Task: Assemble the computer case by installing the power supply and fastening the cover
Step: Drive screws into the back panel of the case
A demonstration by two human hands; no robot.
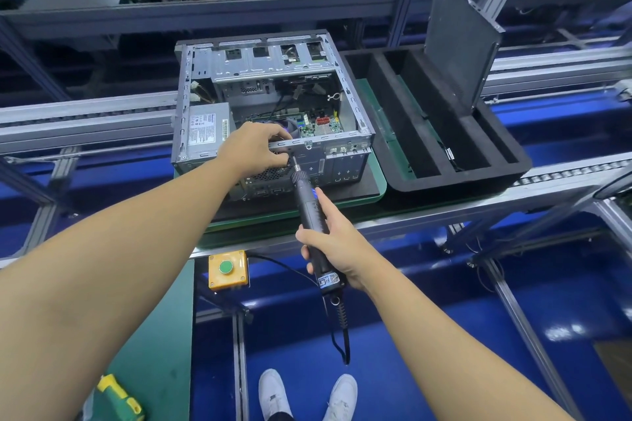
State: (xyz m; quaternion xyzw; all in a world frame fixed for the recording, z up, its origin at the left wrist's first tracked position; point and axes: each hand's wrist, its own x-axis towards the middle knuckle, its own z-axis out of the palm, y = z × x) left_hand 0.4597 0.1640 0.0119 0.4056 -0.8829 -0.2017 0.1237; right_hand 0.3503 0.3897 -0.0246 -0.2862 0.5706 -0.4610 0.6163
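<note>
Our left hand (260, 147) curls over the rear top rail of the computer case (181, 96), probably to steady the chassis against the tool's push. We cannot tell whether it also pinches a screw. Our right hand (333, 246) wraps the black, cylindrical electric screwdriver (309, 205), forefinger laid along the barrel. The thin bit points at the perforated back panel just beside the left fingers, so we judge a power-supply screw is being driven. At nine o'clock from the left hand sits the power supply (205, 128), a grey sheet-metal box with a printed label, inside the case. At two o'clock the cover (458, 41), a flat dark panel, leans upright in a slotted black foam tray (386, 92), apart from the case.
</note>
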